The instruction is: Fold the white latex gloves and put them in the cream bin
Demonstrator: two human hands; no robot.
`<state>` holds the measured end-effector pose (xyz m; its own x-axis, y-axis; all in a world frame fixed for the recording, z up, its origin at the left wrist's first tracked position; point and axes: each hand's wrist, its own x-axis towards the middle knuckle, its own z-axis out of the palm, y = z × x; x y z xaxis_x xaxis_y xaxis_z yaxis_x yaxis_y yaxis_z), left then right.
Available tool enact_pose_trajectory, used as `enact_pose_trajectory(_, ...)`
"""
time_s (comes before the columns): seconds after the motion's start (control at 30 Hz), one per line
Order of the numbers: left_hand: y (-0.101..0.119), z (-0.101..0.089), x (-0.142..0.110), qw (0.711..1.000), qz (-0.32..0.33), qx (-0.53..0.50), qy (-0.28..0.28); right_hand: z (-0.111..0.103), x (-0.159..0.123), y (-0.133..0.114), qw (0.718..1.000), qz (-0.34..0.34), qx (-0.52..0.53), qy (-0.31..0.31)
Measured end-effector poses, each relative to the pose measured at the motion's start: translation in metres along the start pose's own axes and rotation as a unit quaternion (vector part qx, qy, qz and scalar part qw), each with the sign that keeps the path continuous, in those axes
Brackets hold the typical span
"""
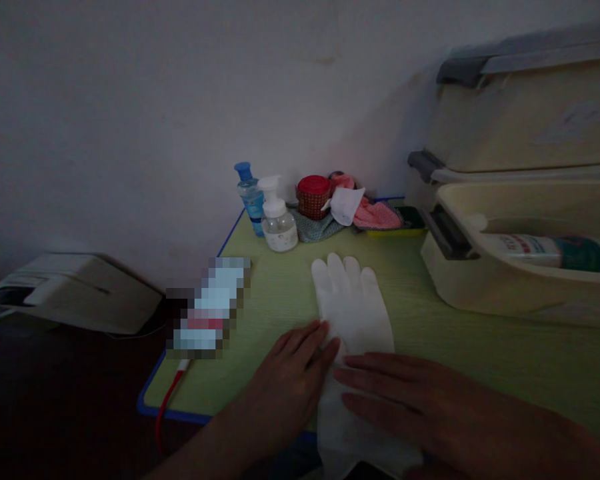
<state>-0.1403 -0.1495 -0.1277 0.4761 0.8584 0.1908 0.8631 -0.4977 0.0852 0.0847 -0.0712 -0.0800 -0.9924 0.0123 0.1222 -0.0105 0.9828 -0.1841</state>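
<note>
A white glove [355, 313] lies flat on the green tabletop, its fingers pointing away from me and its cuff hanging over the near edge. My left hand [295, 373] is at the glove's left side, fingers bunched and thumb close to them, gripping the edge near the glove's thumb. Stretched flat across the lower part of the glove, my right hand [405, 393] touches it with its fingers slightly apart and holds nothing. A dark object partly shows under the cuff at the bottom edge; I cannot make out what it is.
A blurred-out phone [210, 307] with a red cable [165, 407] lies left. Behind stand a blue bottle [253, 203], a pump bottle [279, 227], a red-lidded container [314, 197] and crumpled cloths [375, 215]. An open beige bin [445, 280] holding a bottle [545, 250] is right.
</note>
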Motion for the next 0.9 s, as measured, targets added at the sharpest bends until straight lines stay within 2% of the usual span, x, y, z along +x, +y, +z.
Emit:
enact_pose_trajectory(0.07, 0.0, -0.001, 0.0, 1.0, -0.007, -0.007, -0.004, 0.001, -0.007, -0.008, 0.999, -0.019, -0.043, -0.008)
enact_pose_trajectory(0.23, -0.001, -0.002, 0.001, 0.999, -0.015, -0.025, -0.013, 0.023, -0.013, -0.015, 0.987, -0.002, -0.156, 0.04)
enact_pose_trajectory(0.33, -0.002, -0.002, 0.0, 1.0, -0.012, -0.025, -0.006, 0.031, -0.011, -0.017, 0.982, 0.004, -0.18, 0.051)
enact_pose_trajectory(0.5, -0.004, 0.001, 0.0, 0.999, -0.009, -0.037, -0.002, 0.03, -0.007, -0.022, 0.986, 0.011, -0.143, 0.08)
enact_pose_trajectory(0.7, -0.004, -0.002, 0.0, 1.0, -0.001, -0.021, -0.005, 0.022, -0.001, -0.026, 0.99, -0.018, -0.121, 0.069)
enact_pose_trajectory(0.9, -0.008, -0.006, 0.003, 0.999, 0.033, -0.013, -0.02, 0.016, -0.006, -0.028, 0.997, -0.001, -0.025, 0.071)
